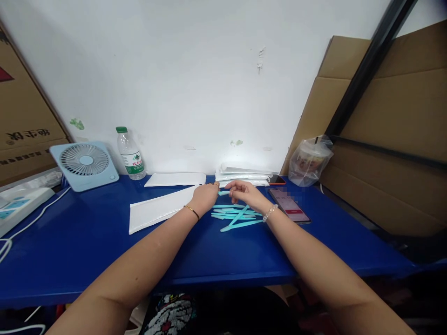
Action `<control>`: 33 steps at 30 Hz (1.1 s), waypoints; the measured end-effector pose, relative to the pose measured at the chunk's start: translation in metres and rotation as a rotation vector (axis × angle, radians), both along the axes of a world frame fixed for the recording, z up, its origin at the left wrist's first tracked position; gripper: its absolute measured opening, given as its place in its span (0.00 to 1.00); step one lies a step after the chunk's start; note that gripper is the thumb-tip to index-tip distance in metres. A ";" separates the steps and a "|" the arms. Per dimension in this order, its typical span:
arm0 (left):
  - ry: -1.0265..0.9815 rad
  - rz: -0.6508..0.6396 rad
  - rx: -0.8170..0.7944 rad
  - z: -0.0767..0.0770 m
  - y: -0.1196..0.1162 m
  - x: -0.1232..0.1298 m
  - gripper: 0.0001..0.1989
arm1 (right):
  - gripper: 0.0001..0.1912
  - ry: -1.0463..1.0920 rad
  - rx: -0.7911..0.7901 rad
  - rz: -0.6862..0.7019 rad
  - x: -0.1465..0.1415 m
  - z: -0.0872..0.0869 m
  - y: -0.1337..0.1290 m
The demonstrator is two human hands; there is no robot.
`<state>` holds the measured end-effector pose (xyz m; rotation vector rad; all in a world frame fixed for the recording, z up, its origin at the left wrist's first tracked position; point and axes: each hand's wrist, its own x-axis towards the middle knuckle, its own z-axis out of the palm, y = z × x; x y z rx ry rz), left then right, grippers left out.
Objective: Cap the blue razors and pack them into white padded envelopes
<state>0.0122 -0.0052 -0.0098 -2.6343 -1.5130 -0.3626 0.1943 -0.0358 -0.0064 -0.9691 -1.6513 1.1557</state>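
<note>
Looking down from the head view, we bring our left hand [206, 197] and right hand [246, 194] near each other around a turquoise stick [224, 192]; we cannot tell how firmly either grips. Turquoise sticks [239, 216] lie crossed on the blue table [237, 258], below our hands.
</note>
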 end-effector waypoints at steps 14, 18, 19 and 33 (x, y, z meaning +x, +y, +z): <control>-0.067 -0.132 0.009 -0.002 0.001 -0.005 0.13 | 0.13 -0.014 -0.035 -0.193 0.014 -0.018 0.021; -0.122 -0.211 -0.082 -0.008 0.011 -0.010 0.14 | 0.14 -0.070 -0.086 -0.175 0.036 -0.025 0.033; -0.132 -0.203 -0.094 -0.010 0.013 -0.010 0.14 | 0.14 -0.080 -0.089 -0.184 0.041 -0.026 0.035; -0.150 -0.153 -0.085 -0.023 0.015 -0.007 0.15 | 0.13 -0.684 0.065 0.114 0.076 0.002 0.019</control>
